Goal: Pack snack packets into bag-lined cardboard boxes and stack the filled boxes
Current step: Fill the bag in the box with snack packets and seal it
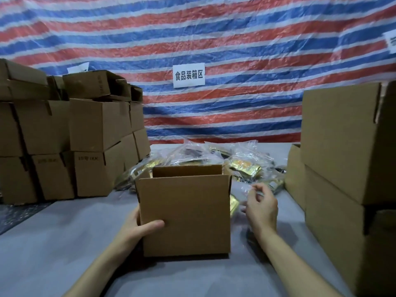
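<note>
Left stack (85,125), right stack (338,146) hem the sides; table (64,243) front open; packets (242,163) seemingly crowd behind box (184,211).

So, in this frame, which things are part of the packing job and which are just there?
Job: open box, gripped by left hand; right hand at clear plastic, grip unclear; snack packets; left box stack; right box stack.
Just there: striped tarp; paper sign.
</note>
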{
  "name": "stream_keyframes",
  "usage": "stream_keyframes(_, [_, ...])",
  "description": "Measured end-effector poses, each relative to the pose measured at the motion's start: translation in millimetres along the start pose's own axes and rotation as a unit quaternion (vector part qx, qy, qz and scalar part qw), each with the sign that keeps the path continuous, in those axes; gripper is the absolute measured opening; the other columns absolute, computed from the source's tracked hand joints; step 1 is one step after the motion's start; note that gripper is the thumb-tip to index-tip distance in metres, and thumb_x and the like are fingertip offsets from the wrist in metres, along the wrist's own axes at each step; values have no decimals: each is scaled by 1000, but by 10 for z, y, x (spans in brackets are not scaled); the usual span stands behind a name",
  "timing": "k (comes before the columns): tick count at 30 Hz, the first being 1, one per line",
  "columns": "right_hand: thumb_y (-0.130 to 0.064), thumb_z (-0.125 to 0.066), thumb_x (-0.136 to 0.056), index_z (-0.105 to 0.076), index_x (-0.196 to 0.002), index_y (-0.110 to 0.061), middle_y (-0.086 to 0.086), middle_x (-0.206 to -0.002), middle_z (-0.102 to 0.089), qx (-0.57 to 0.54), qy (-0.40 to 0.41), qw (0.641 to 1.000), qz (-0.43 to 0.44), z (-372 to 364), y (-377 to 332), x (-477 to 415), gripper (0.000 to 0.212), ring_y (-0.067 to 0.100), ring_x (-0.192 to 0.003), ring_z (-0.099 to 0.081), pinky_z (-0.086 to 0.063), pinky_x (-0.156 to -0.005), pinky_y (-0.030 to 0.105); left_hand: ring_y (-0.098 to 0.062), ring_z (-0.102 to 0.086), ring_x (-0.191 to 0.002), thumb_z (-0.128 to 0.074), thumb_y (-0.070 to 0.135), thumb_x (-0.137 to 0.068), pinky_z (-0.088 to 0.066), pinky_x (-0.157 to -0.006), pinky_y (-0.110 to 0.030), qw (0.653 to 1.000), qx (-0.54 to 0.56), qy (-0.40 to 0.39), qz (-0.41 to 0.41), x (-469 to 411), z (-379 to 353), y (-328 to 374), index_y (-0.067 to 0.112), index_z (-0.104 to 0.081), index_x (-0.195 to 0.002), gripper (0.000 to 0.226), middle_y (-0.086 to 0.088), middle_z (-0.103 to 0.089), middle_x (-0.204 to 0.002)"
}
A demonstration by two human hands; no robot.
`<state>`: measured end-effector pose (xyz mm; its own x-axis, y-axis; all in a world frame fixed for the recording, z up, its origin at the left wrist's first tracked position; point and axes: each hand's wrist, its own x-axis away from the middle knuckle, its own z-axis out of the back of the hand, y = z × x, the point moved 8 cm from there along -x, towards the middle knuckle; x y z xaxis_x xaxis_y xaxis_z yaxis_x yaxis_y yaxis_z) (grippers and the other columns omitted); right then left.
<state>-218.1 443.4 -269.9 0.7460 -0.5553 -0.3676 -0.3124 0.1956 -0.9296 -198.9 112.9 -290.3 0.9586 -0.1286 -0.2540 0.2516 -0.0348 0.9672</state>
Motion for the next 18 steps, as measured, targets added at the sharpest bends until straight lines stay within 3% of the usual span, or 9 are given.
stream_keyframes(3, [-7,-57,-99,-62,-92,-22,5,-89,-68,-68,49,996,-11,158,-10,-105,17,26,-84,-67,-59,-76,44,-25,-73,-103,-90,45,-44,-61,-75,-31,1000,-2,7,-3,-7,10,-3,21,-60,-123,88,-2,-76,-114])
stream_keyframes(7, [3,-55,-87,-70,-77,-18,0,-81,-66,-191,24,972,-132,116,135,-123,28,18,-81,-59,-46,-64,30,-24,-74,-99,-97,61,-25,-59,-77,-34,1000,-16,19,-13,0,-1,24,20,-61,-120,109,-2,-76,-111])
stream_keyframes(10, [-17,-57,-91,-74,-76,-14,2,-86,-73,-239,15,945,-223,67,279,-92,22,16,-80,-64,-46,-62,29,-23,-75,-95,-93,45,-35,-61,-68,-28,1000,-11,15,-18,-15,7,14,16,-61,-119,94,-5,-76,-110])
stream_keyframes(12, [-36,-72,-88,-70,-76,-12,-4,-69,-70,-223,27,938,-263,97,371,-70,27,13,-63,-61,-46,-59,28,-23,-75,-96,-85,41,-43,-62,-69,-28,1000,-7,13,-21,-19,16,4,15,-61,-120,84,-5,-77,-110])
stream_keyframes(14, [-26,-82,-80,-65,-78,-8,1,-65,-59,-179,27,942,-283,126,437,-70,25,14,-53,-48,-39,-51,28,-25,-74,-98,-84,40,-46,-62,-70,-29,1000,-6,14,-24,-24,25,-9,15,-61,-120,82,-4,-77,-110])
stream_keyframes(16, [-8,-80,-76,-64,-89,-3,6,-69,-53,-132,8,947,-292,139,456,-66,21,15,-51,-39,-33,-46,28,-25,-74,-98,-86,40,-46,-61,-70,-28,999,-6,15,-29,-29,35,-9,14,-63,-119,81,-6,-77,-111])
stream_keyframes(18, [4,-72,-75,-63,-100,5,14,-81,-64,-119,-27,946,-302,122,434,-38,26,14,-48,-37,-33,-39,25,-25,-75,-98,-93,46,-42,-61,-71,-27,999,-9,15,-35,-32,43,-6,14,-63,-119,89,-7,-76,-112])
